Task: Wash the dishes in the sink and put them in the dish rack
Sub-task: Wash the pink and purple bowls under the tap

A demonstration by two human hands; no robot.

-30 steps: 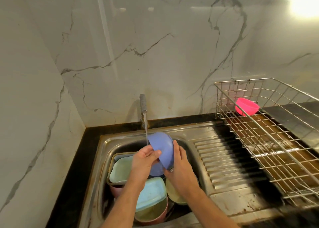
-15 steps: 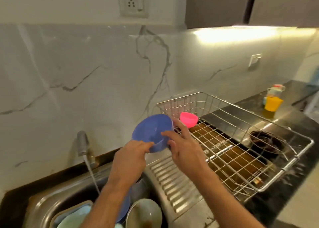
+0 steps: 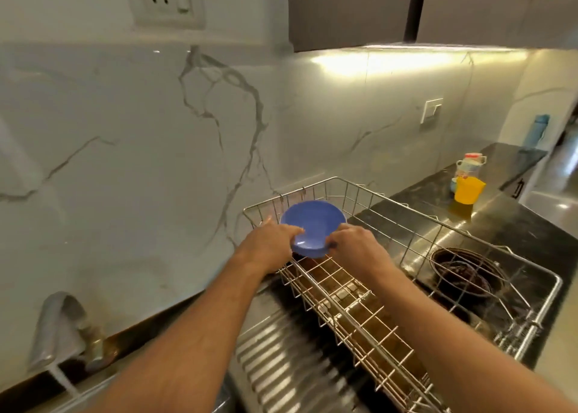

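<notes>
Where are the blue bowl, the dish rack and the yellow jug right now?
blue bowl (image 3: pixel 312 222): head view, on its upturned underside.
dish rack (image 3: pixel 369 328): head view, on a wire of its near floor grid.
yellow jug (image 3: pixel 467 191): head view, on its front wall.

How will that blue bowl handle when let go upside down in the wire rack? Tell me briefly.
The blue bowl looks like rigid plastic, so probably light and not fragile. The tap is running, so it is likely wet and slippery. Left hand and right hand hold it inverted over the dish rack; its wide rim should sit steady.
</notes>
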